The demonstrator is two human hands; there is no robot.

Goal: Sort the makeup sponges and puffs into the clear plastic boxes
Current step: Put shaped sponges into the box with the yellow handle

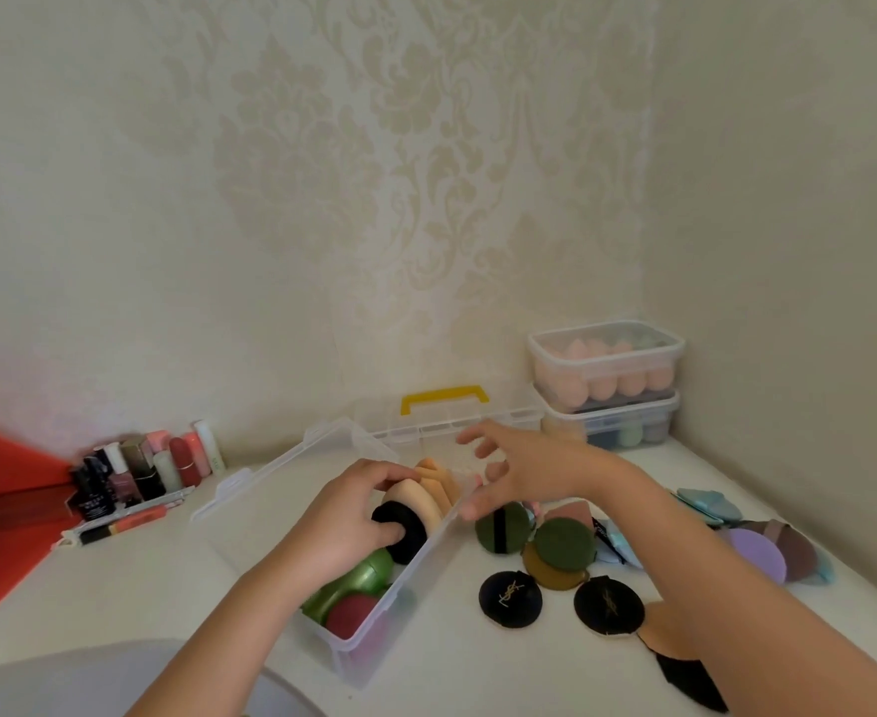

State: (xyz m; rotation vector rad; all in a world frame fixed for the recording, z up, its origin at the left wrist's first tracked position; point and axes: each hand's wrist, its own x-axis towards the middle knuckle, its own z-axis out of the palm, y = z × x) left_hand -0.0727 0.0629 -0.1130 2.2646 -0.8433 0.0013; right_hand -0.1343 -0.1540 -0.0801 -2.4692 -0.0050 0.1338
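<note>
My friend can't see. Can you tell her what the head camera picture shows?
A person's left hand holds a black round puff inside an open clear plastic box on a white table. Their right hand hovers open nearby, near loose green and black round puffs.

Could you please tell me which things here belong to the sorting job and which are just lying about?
Job: open clear box, black puff held by the left hand, loose puffs beside it, two stacked sponge boxes.
Lying about: lipsticks and bottles, red object.
</note>
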